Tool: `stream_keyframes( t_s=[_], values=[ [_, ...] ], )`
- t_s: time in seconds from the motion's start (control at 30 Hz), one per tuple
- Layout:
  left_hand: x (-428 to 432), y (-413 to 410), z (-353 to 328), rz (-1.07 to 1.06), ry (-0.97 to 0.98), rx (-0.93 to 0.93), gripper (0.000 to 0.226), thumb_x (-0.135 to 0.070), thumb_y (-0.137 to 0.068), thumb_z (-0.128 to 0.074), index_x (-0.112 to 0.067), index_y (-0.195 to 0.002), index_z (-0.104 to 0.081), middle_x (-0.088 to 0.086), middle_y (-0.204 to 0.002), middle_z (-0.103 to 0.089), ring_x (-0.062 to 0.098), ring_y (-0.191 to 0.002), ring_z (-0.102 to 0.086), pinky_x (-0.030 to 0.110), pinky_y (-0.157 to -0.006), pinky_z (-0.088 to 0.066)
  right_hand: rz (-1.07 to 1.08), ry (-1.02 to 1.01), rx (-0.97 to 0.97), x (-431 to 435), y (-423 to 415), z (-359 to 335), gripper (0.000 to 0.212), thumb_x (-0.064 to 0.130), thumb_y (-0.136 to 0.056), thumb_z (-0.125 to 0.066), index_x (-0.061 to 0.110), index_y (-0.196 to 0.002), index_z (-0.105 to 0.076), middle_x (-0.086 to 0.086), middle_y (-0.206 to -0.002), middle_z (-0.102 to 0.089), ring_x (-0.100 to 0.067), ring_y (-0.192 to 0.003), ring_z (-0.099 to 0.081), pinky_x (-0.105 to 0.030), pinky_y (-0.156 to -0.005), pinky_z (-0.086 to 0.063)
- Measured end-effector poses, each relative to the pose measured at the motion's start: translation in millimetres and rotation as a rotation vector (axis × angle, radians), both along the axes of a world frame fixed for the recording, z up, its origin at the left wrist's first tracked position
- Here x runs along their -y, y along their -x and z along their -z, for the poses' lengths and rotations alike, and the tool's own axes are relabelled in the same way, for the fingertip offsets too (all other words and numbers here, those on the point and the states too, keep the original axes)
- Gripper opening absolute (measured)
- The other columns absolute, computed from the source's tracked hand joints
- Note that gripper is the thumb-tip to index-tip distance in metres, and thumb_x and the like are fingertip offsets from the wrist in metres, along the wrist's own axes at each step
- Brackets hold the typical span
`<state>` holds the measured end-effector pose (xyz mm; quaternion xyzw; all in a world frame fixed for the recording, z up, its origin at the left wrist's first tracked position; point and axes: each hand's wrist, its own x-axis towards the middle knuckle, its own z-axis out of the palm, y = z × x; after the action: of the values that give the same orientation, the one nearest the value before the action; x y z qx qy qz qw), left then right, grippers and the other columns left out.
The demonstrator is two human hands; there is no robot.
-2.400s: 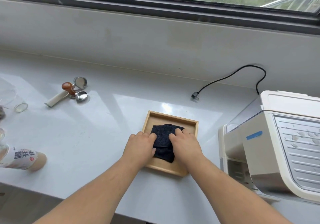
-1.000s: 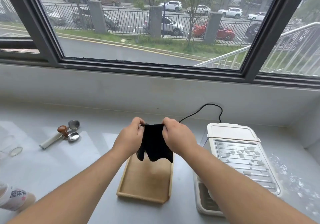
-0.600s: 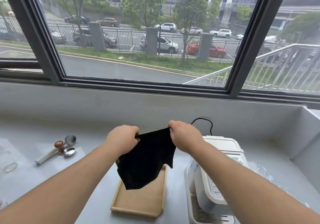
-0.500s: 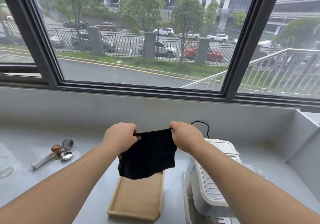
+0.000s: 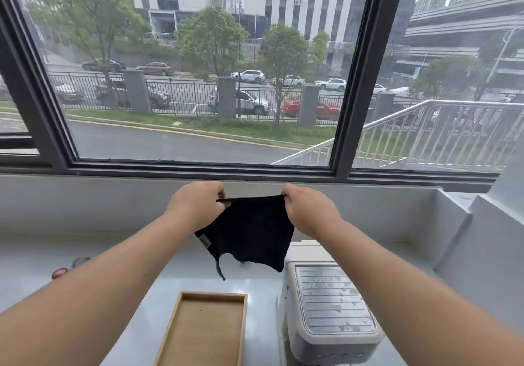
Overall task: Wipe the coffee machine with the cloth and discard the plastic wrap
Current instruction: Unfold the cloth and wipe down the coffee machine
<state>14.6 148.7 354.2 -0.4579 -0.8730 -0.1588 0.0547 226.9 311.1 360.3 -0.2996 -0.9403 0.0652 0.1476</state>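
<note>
Left grip (image 5: 195, 207), right grip (image 5: 307, 212) pinch cloth (image 5: 252, 232); tray (image 5: 212, 296) near.

A black cloth (image 5: 251, 232) is held stretched by its top corners, pinched by the left hand (image 5: 195, 205) and right hand (image 5: 307, 209), above the wooden tray (image 5: 170, 334) and white coffee machine (image 5: 331, 309).

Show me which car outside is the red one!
The red car parked behind the black fence, just right of the silver car. No other car out there is red.
</note>
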Motion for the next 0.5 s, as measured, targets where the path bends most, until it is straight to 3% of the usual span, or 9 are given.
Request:
stream_keyframes(
  t_s=[0.27, 0.5],
  values=[
    [-36.9, -36.7, -31.5, 0.099, -0.104, -0.034, 0.018, -0.049, -0.095, -0.059, -0.032, -0.100, -0.064, -0.010, -0.086, -0.064, 0.020, -0.080, -0.060, 0.028, -0.052, -0.038, 0.063, -0.053, -0.165, -21.3, -45.4, -33.0, 0.023, 0.018, -0.106, -0.037, 0.017, -0.115, -0.058, -0.006, -0.092, -0.070, -0.033, -0.083, -0.062, -0.045, -0.069, -0.053],
    [-72.6, -80.0, -43.6, 0.159, -0.208, 0.193, 0.017, -0.050, -0.097, -0.059, -0.034, -0.089, -0.061, -0.013, -0.076, -0.064, 0.010, -0.068, -0.059, 0.030, -0.054, -0.039, 0.127, -0.056, -0.246, -38.9, -82.5, -46.5, 0.023, 0.018, -0.106, -0.036, 0.019, -0.119, -0.055, -0.004, -0.073, -0.064, -0.033, -0.067, -0.059, -0.043, -0.055, -0.045]
  ],
)
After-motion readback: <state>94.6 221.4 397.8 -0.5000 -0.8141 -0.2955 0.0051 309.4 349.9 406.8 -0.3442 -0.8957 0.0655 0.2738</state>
